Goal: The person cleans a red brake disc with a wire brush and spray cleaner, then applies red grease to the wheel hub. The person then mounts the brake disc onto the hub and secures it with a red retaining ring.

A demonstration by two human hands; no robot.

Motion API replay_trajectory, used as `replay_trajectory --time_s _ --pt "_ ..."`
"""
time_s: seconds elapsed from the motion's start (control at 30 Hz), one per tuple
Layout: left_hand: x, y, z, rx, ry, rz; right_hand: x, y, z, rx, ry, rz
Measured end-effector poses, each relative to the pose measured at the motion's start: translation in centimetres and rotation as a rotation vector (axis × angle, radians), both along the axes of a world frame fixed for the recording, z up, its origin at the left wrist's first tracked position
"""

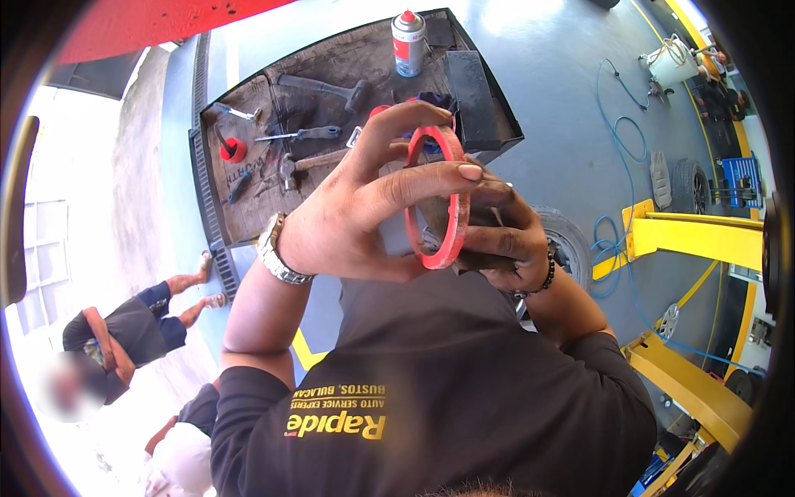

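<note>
Two hands meet in front of the chest, both closed around a red ring (443,199) held on edge. The left hand (356,211), with a metal watch (277,253) on its wrist, wraps the ring from the left: its thumb lies across the near side and its fingers curl over the top of the rim. The right hand (501,236), wearing a dark bead bracelet (542,277), grips the ring's right side together with a dark, grimy piece (476,248) pressed against it; what that piece is cannot be told. Below the hands hangs the front of a black shirt (431,389) with yellow print. Just past the ring stands a tool cart tray (224,211), dark and worn, carrying a hammer (310,163), a second hammer with a black head (327,87), a screwdriver (306,133), a small red funnel (233,150) and, at its far end, a spray can (408,43) with a red cap beside a black block (470,87). A tyre (567,244) shows behind the right wrist. To the right lie yellow lift arms (696,236) on the grey floor, with a blue hose (617,132) looping across it. At the lower left, another person (124,331) in dark clothes crouches on the pale ground.
</note>
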State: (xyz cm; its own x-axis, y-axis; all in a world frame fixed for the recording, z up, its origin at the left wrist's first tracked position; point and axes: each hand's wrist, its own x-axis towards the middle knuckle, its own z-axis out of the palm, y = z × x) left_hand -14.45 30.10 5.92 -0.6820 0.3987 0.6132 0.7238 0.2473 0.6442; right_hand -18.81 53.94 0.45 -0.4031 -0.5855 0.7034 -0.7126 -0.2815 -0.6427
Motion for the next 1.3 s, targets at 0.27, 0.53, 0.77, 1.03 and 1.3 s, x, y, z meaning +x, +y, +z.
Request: replay_trajectory --time_s 0.27,0.53,0.77,1.03,1.3 --pt "0.1 -0.1 1.4 -0.06 0.06 -0.115 1.6 -0.4 -0.2 0.055 -0.459 0.248" --pt "-0.8 -0.3 2.5 -0.14 0.181 -0.079 3.7 -1.3 2.1 -0.174 -0.844 0.46" --pt "-1.4 -0.1 3.6 -0.168 0.278 -0.017 0.0 -1.3 2.6 0.006 -0.094 0.284" --pt "-1.9 0.3 3.9 -0.178 0.254 -0.12 0.9 -1.1 3.1 0.029 -0.306 0.379" --pt "-2.3 0.6 3.2 -0.098 0.24 -0.117 -0.4 0.5 3.3 0.175 -0.267 0.389"
